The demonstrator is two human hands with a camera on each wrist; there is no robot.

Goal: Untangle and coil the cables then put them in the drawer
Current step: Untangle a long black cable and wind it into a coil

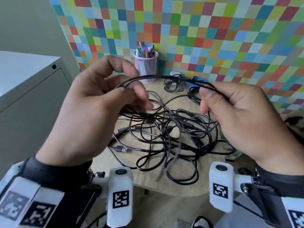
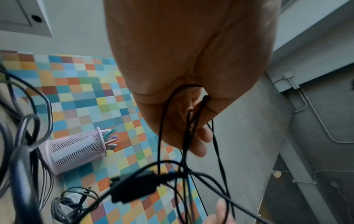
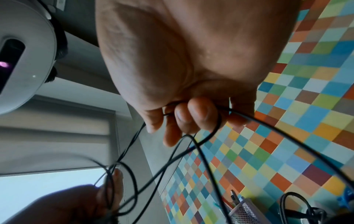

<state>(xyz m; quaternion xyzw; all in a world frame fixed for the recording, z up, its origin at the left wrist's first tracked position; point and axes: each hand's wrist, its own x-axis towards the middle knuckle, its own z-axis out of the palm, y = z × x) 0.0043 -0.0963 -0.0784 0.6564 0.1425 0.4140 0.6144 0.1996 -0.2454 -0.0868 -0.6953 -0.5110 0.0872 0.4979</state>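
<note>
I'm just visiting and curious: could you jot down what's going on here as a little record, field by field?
Activity: a person sorts out cables above a small wooden table
Left hand: pinches a thin black cable
Right hand: grips the same cable, stretched between the hands
On the table: tangled heap of black cables, not yet sorted
Behind the heap: pink mesh pen cup, a small bundled cable
Left side: grey cabinet
Drawer: cannot tell which

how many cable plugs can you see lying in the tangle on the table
3 clearly: a USB plug at the tangle's near-left edge, a smaller plug just above it, and a ribbed barrel connector centre-right. More are likely hidden in the tangle or behind the hands.
</note>
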